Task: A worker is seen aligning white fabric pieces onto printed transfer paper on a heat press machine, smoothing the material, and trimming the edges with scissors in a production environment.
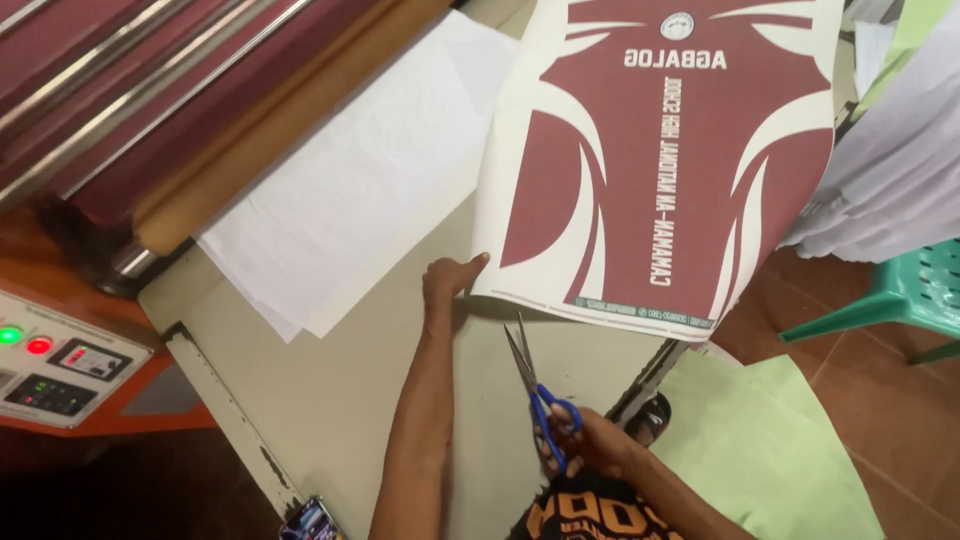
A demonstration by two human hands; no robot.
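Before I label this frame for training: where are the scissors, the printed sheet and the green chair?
scissors (527,368), head view, on the open blades.
printed sheet (660,180), head view, on its maroon middle.
green chair (915,285), head view, on its seat edge.

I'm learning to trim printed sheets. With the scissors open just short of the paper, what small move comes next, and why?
Probably slide the scissors forward to the printed sheet's near edge. The blades are open but apart from it, and the left hand holds its corner.

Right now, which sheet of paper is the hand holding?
The left hand pinches the big printed sheet with the dark red design, at its lower corner. The plain white sheets lie untouched beside it.
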